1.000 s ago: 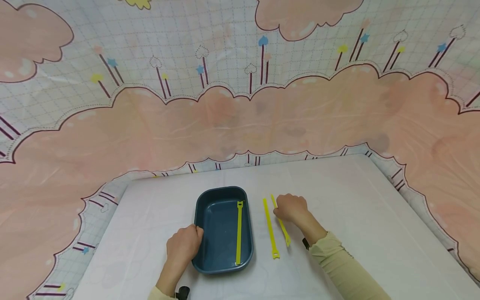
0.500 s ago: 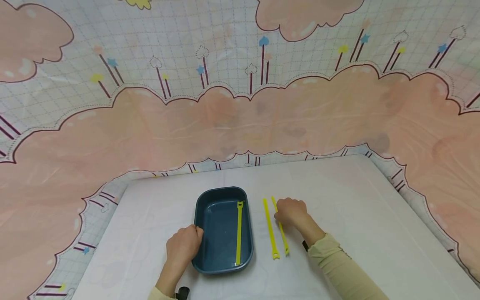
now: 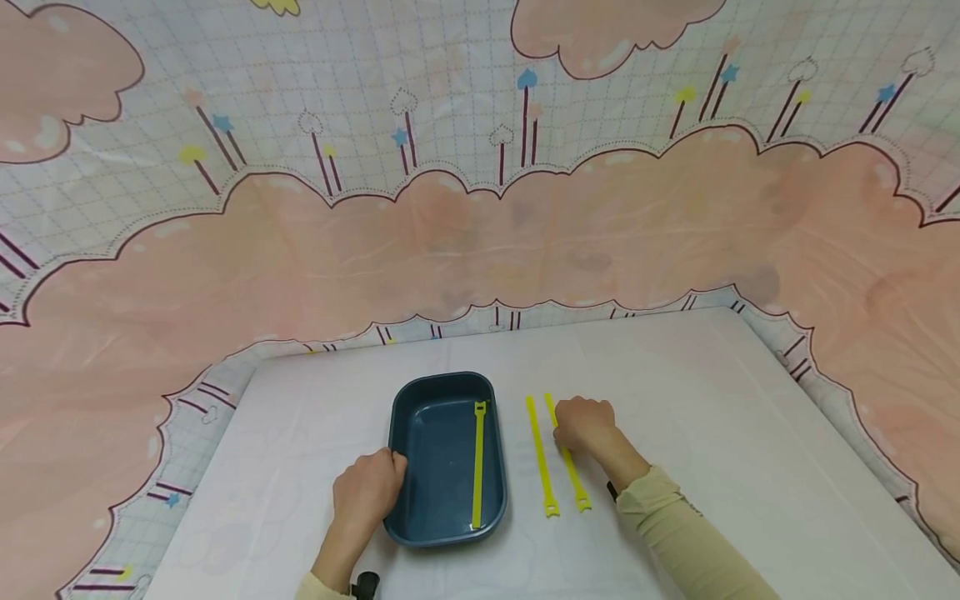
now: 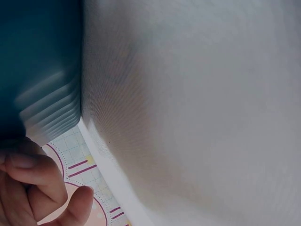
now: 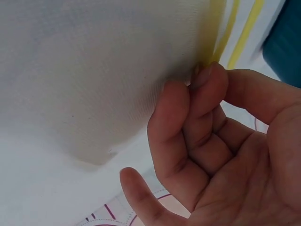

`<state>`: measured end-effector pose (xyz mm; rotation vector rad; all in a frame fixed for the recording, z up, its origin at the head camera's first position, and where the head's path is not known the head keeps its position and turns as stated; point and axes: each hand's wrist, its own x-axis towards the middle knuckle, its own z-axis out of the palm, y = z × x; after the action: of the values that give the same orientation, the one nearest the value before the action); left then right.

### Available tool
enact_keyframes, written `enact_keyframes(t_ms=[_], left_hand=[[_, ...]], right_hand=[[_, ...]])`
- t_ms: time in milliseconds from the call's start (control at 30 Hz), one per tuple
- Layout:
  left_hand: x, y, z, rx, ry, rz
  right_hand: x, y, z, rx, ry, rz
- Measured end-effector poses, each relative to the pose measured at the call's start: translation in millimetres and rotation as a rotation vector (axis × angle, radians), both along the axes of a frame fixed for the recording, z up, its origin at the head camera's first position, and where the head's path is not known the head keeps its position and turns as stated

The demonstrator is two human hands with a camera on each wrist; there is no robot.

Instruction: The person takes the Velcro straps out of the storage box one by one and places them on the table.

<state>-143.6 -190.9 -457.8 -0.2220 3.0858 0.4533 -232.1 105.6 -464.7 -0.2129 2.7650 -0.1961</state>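
A dark blue rectangular tray [image 3: 438, 467] stands on the table, with one yellow cable tie [image 3: 478, 467] lying lengthwise inside along its right wall. My left hand [image 3: 369, 492] grips the tray's left rim; in the left wrist view its fingers [image 4: 37, 181] curl beside the tray wall [image 4: 42, 56]. Two more slotted yellow ties are right of the tray, roughly parallel. The nearer one [image 3: 539, 458] lies untouched. My right hand [image 3: 587, 423] pinches the outer tie [image 3: 576, 483] between thumb and fingertips, covering its middle; in the right wrist view this tie [image 5: 211, 33] runs up from the fingertips.
The white tabletop [image 3: 712, 400] extends to both sides. Behind it rises a patterned cloth backdrop [image 3: 480, 250] with peach clouds. A black band [image 3: 365, 586] is on the left wrist.
The outer tie's slotted lower end has come down toward the table and swung to the right, beside the other tie. My right hand shifted slightly nearer and right. The left hand stayed put.
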Motion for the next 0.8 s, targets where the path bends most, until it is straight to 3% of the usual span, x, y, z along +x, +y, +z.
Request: enact_keyframes(t_ms=[467, 800], left_hand=[[-0.4, -0.4, 0.1, 0.004, -0.008, 0.007], [-2.2, -1.2, -2.3, 0.003, -0.009, 0.006]], right_hand=[[-1.4, -0.3, -0.5, 0.041, 0.024, 0.051], [-3.8, -1.1, 2.5, 0.046, 0.042, 0.029]])
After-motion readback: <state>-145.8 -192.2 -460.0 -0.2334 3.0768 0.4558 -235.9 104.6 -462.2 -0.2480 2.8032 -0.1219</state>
